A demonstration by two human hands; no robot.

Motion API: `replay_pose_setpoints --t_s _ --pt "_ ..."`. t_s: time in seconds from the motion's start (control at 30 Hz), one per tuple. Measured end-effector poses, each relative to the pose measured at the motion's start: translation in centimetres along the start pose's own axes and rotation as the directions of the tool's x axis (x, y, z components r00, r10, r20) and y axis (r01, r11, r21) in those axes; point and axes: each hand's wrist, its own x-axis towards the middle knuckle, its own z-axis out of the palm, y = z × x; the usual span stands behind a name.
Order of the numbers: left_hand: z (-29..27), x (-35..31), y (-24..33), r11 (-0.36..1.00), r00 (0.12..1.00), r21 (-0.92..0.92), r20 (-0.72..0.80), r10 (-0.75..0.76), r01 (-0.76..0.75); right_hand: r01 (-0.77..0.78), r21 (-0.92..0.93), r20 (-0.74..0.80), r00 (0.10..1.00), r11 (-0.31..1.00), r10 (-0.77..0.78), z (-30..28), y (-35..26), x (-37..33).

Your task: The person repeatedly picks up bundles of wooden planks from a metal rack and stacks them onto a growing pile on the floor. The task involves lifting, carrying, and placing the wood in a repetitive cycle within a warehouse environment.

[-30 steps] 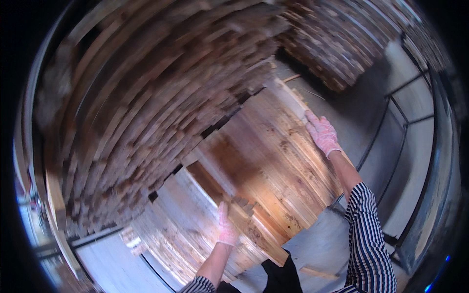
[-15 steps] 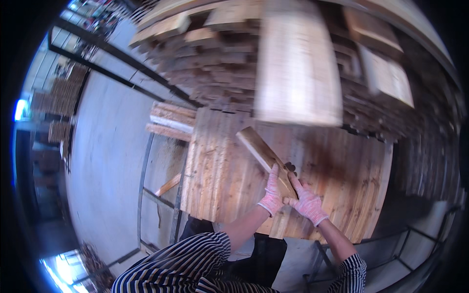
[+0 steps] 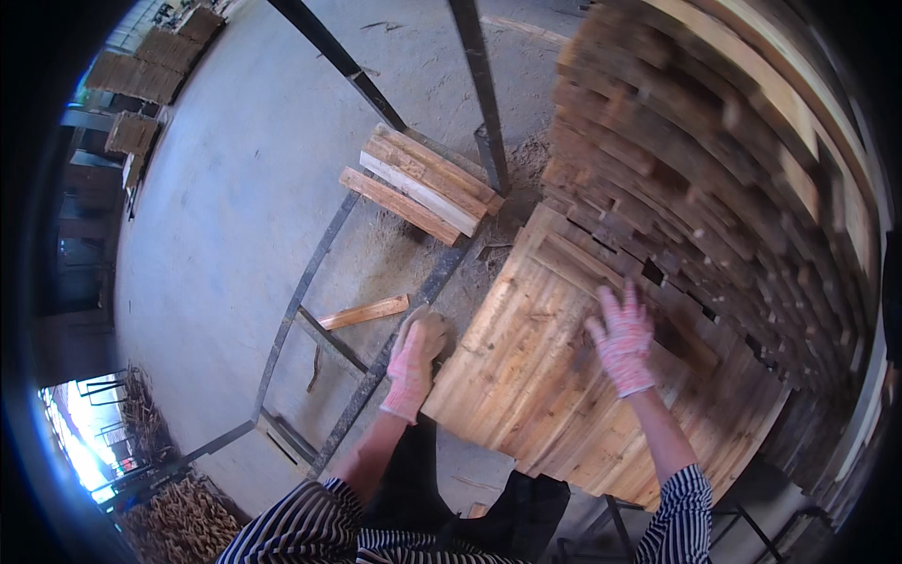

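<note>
A layer of pale wooden boards (image 3: 526, 348) lies side by side in front of me. My right hand (image 3: 623, 343), in a pink-and-white knit glove, is over the boards with its fingers spread, holding nothing. Its fingertips are at a narrower loose strip of wood (image 3: 568, 261) lying along the far side; whether they touch it I cannot tell. My left hand (image 3: 416, 367), gloved the same way, is beside the boards' left end, close to a dark metal rail (image 3: 376, 371). Its fingers are together and loosely bent, with nothing visible in them.
A high stack of rough boards (image 3: 648, 141) rises behind and to the right. Several short wood pieces (image 3: 423, 183) rest across the metal frame at the left, and one offcut (image 3: 365, 311) lies lower. Dark metal posts (image 3: 479, 85) stand farther back. Sticks (image 3: 178, 522) are heaped at lower left.
Both hands have let go of the wooden piece they held together. My left hand moved left to the boards' end, and my right hand moved forward and opened. The view has turned left.
</note>
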Motion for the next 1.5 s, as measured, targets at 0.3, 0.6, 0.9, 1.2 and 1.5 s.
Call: replay_pose_setpoints --t_s 0.3,0.6,0.9,1.2,1.5 --pt "-17.1 2.2 -0.3 0.951 0.869 -0.090 -0.389 -0.306 0.295 0.086 0.435 0.131 0.979 0.896 -0.158 10.5 -24.0 22.8" --pt "-22.1 34.7 -2.2 0.960 0.948 0.031 -0.167 -0.270 0.279 -0.057 -0.135 0.096 0.993 0.989 0.071 28.2 -28.9 34.7" --pt "-14.6 50.5 -5.3 0.905 0.906 -0.070 -0.032 -0.422 0.419 -0.035 -0.109 0.606 0.790 0.993 0.094 26.9 -31.7 34.6" --pt "-16.8 40.8 0.5 0.847 0.881 -0.263 0.022 -0.473 0.462 0.285 0.191 0.372 0.865 0.939 -0.338 19.0 -40.1 24.6" --pt "-19.3 39.9 2.9 0.793 0.865 -0.352 0.129 -0.485 0.497 -0.077 -0.175 0.211 0.971 0.982 0.114 27.7 -26.8 43.2"
